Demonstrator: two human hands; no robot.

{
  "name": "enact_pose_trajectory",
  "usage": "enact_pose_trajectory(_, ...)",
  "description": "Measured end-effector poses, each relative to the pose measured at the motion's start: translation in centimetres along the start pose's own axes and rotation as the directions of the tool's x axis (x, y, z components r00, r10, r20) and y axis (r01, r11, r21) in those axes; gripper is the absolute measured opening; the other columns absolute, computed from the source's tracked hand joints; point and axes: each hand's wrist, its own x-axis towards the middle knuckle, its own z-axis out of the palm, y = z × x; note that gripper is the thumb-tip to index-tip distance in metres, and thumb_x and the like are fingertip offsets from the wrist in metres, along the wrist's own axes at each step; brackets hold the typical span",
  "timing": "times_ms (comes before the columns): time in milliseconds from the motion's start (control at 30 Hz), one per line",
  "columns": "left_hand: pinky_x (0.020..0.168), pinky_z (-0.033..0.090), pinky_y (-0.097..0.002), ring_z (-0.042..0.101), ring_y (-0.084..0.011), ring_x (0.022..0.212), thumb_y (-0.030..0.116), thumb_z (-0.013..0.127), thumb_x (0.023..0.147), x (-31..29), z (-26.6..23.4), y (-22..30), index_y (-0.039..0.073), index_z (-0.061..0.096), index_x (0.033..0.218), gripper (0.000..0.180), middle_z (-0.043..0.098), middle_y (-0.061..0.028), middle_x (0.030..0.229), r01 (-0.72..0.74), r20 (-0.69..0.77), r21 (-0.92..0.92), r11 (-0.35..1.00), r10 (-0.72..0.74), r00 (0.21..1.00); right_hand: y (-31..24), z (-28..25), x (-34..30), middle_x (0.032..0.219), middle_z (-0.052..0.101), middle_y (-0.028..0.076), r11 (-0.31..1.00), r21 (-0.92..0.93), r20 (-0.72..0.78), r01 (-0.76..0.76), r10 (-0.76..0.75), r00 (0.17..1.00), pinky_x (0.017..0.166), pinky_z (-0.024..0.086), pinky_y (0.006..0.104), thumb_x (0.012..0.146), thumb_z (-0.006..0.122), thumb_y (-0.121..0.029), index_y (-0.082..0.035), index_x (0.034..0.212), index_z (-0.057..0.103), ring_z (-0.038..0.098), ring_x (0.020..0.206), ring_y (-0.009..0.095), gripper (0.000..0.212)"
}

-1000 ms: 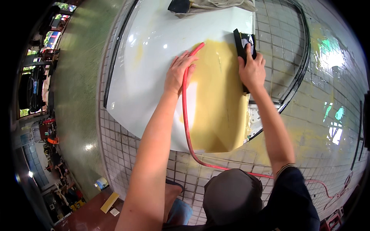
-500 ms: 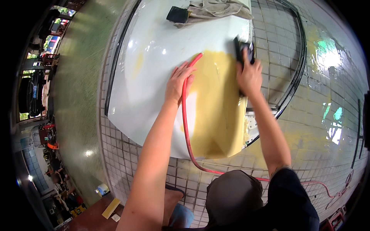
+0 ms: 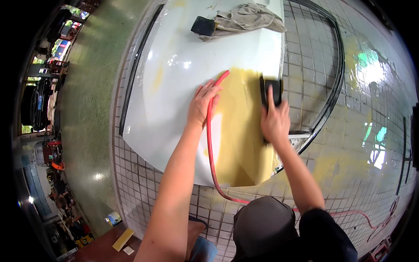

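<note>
A white car door panel (image 3: 168,96) lies flat before me, with a broad yellow patch of body filler (image 3: 239,131) along its right part. My left hand (image 3: 202,104) rests on the panel, closed around a red hose (image 3: 210,144) whose end points onto the top of the yellow patch. In my right hand (image 3: 276,120) is a black sanding block (image 3: 273,87), pressed along the patch's right edge. That hand is slightly blurred; its index finger stretches along the block.
A grey-beige cloth (image 3: 251,19) and a dark block (image 3: 203,26) lie at the panel's far end. The door's black window frame (image 3: 338,65) stands to the right over wet, yellow-stained tiles (image 3: 362,144). A brown surface at lower left carries a yellow strip (image 3: 123,240).
My right hand and the sanding block have slid nearer to me along the yellow patch's right edge. The left hand keeps its hold on the hose. The whole view has shifted slightly.
</note>
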Motion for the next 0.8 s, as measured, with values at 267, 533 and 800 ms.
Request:
enact_pose_trajectory(267,0.123,0.039,-0.0492,0.055,-0.0321,0.144,0.02,0.06,0.105,1.2,0.9,1.0,0.014,0.068,0.127,0.024,0.068,-0.0166,0.141,-0.016,0.001,-0.023,1.0,0.016,1.0,4.6,-0.5,9.4,0.12,0.057,0.025,0.996,-0.073,-0.082,-0.057,0.051,0.995,0.077,0.061,0.0523,0.101,0.065,-0.032,-0.029,0.165,0.043,0.062,0.108,0.044,0.068)
enact_pose_trajectory(533,0.123,0.04,-0.0484,0.056,-0.0302,0.144,0.02,0.06,0.105,0.2,0.2,0.3,0.015,0.069,0.127,0.024,0.07,-0.0147,0.139,-0.011,-0.003,0.011,1.0,0.011,1.0,1.6,-1.2,-3.9,0.124,0.053,0.03,0.988,-0.095,0.01,0.121,-0.12,0.993,0.08,0.061,0.0506,0.099,0.069,-0.032,-0.022,0.171,0.033,0.06,0.106,0.046,0.081)
enact_pose_trajectory(800,0.122,0.04,-0.0491,0.056,-0.0313,0.143,0.021,0.06,0.105,0.8,1.1,0.8,0.014,0.068,0.128,0.026,0.07,-0.0134,0.139,-0.022,0.007,-0.006,1.0,0.022,1.0,3.4,-0.1,8.2,0.116,0.058,0.027,0.991,-0.058,-0.131,-0.123,0.114,0.985,0.077,0.06,0.052,0.102,0.065,-0.034,-0.021,0.165,0.043,0.063,0.104,0.044,0.068)
